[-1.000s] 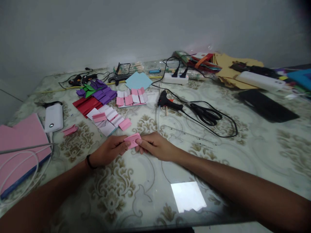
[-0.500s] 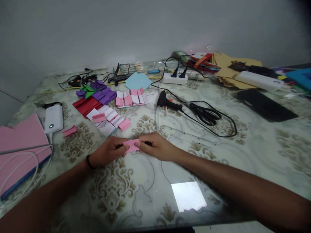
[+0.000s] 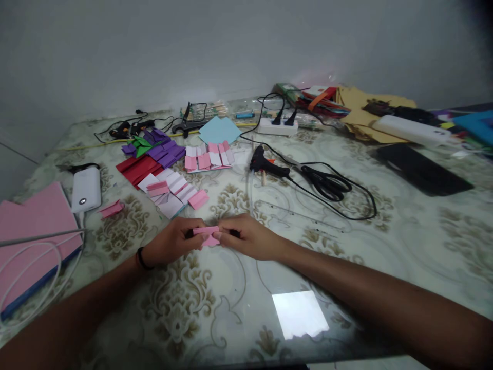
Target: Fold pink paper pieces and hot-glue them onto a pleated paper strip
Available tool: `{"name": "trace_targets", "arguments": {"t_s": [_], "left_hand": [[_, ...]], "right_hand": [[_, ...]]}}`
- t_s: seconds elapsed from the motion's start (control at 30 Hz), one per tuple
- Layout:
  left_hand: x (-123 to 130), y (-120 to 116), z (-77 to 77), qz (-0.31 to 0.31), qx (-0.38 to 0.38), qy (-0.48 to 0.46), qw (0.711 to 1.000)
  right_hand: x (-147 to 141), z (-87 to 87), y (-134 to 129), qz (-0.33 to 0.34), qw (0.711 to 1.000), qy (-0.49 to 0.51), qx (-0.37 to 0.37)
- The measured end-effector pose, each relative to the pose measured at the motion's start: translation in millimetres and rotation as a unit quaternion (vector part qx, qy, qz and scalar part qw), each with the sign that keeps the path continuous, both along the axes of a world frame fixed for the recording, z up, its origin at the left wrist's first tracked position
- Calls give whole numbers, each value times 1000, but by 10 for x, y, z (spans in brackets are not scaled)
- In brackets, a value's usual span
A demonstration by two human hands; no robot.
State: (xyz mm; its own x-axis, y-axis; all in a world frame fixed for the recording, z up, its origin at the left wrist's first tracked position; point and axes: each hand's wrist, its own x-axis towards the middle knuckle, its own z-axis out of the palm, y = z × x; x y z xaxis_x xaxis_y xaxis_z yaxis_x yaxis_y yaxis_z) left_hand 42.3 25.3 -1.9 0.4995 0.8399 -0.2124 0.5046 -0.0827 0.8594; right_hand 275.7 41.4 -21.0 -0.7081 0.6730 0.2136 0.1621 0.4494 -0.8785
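Note:
A small folded pink paper is held between both hands above the patterned table. My left hand, a dark band at its wrist, pinches the paper's left end. At the right end, the thumb and fingers of my right hand are closed on it. Beyond the hands lie folded white and pink papers, with another pink and white group behind. One loose pink folded piece rests to the left.
A black glue gun with its cable and black-handled scissors lie right of centre. The white power bank and pink sheets are at the left. A power strip stands at the back, a black phone-like slab at the right.
The pink paper has tilted between the fingers, and a folded upper edge now shows. My right hand has shifted slightly down; both hands keep their grip.

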Motion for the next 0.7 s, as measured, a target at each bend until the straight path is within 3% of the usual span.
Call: {"name": "trace_targets", "arguments": {"t_s": [0.3, 0.53, 0.7], "left_hand": [[19, -6, 6, 30, -16, -12, 999], [33, -2, 1, 38, -47, -137, 989], [0, 11, -46, 33, -59, -161, 985]], "right_hand": [[-9, -7, -17, -22, 997, 19, -68], [-3, -10, -9, -64, 995, 36, -65], [-4, -52, -9, -69, 992, 48, -93]]}}
